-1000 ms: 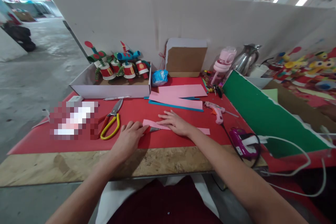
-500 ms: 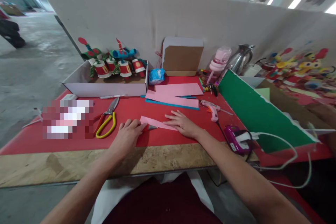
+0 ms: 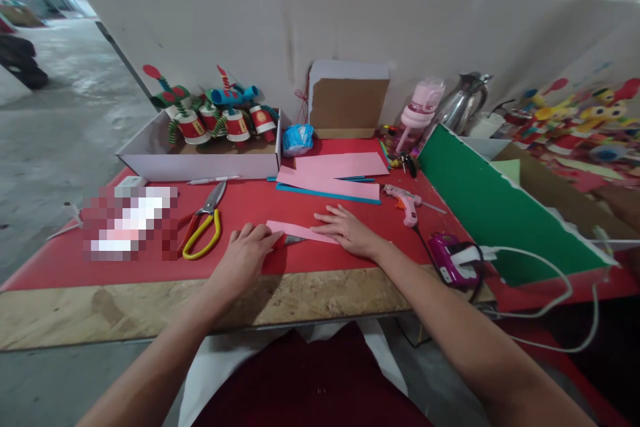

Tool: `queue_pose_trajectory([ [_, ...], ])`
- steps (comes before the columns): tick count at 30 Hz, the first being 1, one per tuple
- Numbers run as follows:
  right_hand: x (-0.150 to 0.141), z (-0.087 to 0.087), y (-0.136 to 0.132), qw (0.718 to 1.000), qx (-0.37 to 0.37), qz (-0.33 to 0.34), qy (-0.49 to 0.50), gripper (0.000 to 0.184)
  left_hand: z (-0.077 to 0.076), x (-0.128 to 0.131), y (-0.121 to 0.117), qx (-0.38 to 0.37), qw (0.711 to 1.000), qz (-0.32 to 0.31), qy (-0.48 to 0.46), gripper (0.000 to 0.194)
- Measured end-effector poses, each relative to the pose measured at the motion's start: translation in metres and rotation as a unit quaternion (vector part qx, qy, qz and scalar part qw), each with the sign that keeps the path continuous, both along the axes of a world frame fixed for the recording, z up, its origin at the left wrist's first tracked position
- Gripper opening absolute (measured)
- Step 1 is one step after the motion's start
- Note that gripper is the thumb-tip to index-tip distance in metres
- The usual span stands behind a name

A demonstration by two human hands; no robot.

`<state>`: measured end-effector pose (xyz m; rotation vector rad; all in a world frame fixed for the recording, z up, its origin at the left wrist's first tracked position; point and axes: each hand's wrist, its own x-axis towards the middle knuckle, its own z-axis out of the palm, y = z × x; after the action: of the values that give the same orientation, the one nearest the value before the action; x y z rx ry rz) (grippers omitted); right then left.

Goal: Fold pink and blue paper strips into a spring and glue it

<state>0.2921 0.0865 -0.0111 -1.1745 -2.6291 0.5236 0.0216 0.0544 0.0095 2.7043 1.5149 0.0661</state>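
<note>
**Two hands on a narrow pink paper strip at a red-covered table**

A person's bare forearms reach in from the lower corners of the frame. Both hands meet at a pink strip (image 3: 295, 230), which lies slightly slanted on the red table cover (image 3: 155, 270), just below the centre. The left hand (image 3: 249, 248) has its fingers bent at the strip's left end; whether they pinch it or only press it, one cannot tell. The right hand (image 3: 350, 233) lies palm down, fingers spread wide, over the strip's right part. A grey, flat piece (image 3: 293, 239) shows along the strip's lower edge, near the left fingertips.

Above the hands, near the middle, larger pink sheets (image 3: 345, 165) overlap blue strips (image 3: 330, 193). To the right of these lies a pink glue gun (image 3: 409, 208); lower right is a purple power block (image 3: 450, 260) with a white plug. Left of the hands, shears (image 3: 203, 223) with red and yellow handles point away from the person. In the upper left, a white open box (image 3: 200, 169) holds figures made of red and white cups (image 3: 236, 127).
</note>
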Motion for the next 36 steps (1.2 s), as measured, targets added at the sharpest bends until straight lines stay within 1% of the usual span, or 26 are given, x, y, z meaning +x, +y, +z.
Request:
queue_pose_trajectory([
  [14, 0.0, 0.001, -0.002, 1.0, -0.005, -0.01, 0.005, 0.047, 0.003, 0.012, -0.003, -0.005, 0.999, -0.026, 0.019, 0.048],
  [17, -0.009, 0.001, 0.001, 1.0, -0.006, -0.012, 0.006, 0.045, 0.001, 0.006, -0.002, 0.006, 1.0, -0.025, 0.009, 0.047],
  [19, -0.02, 0.002, 0.006, 1.0, -0.007, -0.021, 0.007, 0.044, 0.0, -0.002, 0.0, 0.017, 1.0, -0.01, 0.006, 0.046],
  [23, -0.037, 0.006, 0.014, 0.998, -0.016, -0.06, 0.024, 0.039, 0.0, -0.017, 0.008, 0.032, 0.999, 0.013, 0.004, 0.045],
  [25, -0.036, 0.006, 0.015, 0.997, -0.02, -0.068, 0.038, 0.038, -0.001, -0.021, 0.01, 0.037, 0.999, 0.013, 0.001, 0.044],
  [29, -0.024, 0.0, 0.011, 0.997, -0.026, -0.041, 0.059, 0.035, -0.002, -0.021, 0.01, 0.038, 0.999, 0.01, 0.003, 0.043],
  [31, -0.019, -0.003, 0.009, 0.997, -0.027, -0.037, 0.06, 0.036, -0.002, -0.019, 0.011, 0.033, 0.999, 0.008, 0.009, 0.044],
  [36, -0.02, -0.006, 0.009, 0.997, -0.026, -0.042, 0.063, 0.038, 0.0, -0.013, 0.012, 0.014, 1.0, 0.007, 0.018, 0.045],
])
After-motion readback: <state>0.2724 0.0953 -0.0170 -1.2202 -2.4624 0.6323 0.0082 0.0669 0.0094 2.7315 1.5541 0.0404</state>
